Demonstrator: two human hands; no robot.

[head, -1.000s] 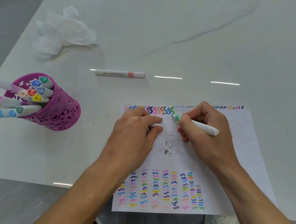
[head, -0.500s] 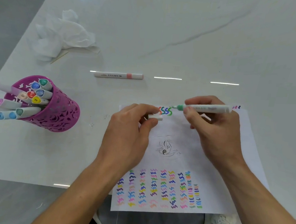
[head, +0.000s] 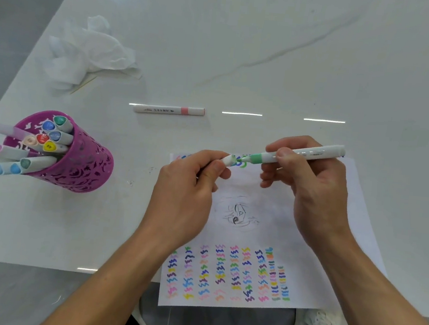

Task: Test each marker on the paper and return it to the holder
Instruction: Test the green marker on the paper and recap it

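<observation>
Risen off the paper [head: 331,239], the right hand [head: 310,187] is gripping the green marker [head: 300,153], lining its tip up with the cap [head: 228,160] the left hand [head: 184,191] is pinching, seemingly for recapping.

The white marker [head: 311,152] with a green neck is up over the top edge of the paper [head: 278,192], tip next to its white cap [head: 228,160]. The purple holder [head: 82,168] stands on the left, full of other markers [head: 12,154].
</observation>
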